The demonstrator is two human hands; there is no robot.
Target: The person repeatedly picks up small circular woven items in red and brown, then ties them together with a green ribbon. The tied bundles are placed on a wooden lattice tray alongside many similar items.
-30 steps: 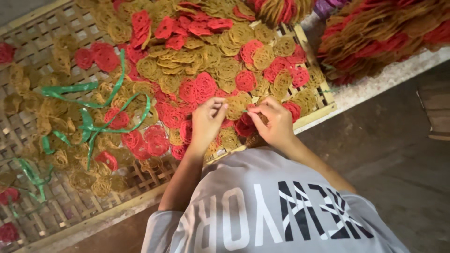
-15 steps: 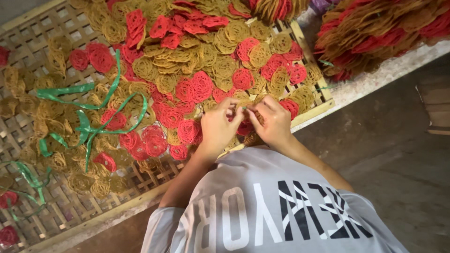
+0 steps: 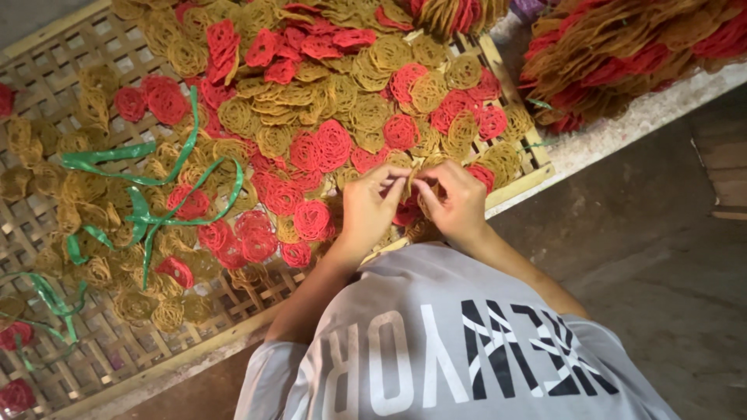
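Observation:
My left hand point(image 3: 372, 208) and my right hand point(image 3: 457, 204) meet at the near edge of a woven bamboo tray point(image 3: 109, 359). Between the fingertips of both hands stands a thin yellow-brown lacy cracker point(image 3: 410, 180), held on edge. Under and around the hands lie many round lattice crackers, red ones point(image 3: 313, 219) and yellow-brown ones point(image 3: 366, 109), spread over the tray. My grey printed shirt point(image 3: 459, 350) fills the bottom of the view.
Green plastic strips point(image 3: 148, 208) lie tangled over the crackers on the tray's left half. A big heap of the same crackers point(image 3: 622, 54) rests at the top right on a pale ledge point(image 3: 622, 128). Grey floor point(image 3: 669, 257) is to the right.
My left hand has moved right, from the red crackers to my right hand. Both hands now pinch the same yellow-brown cracker, slightly farther up the tray.

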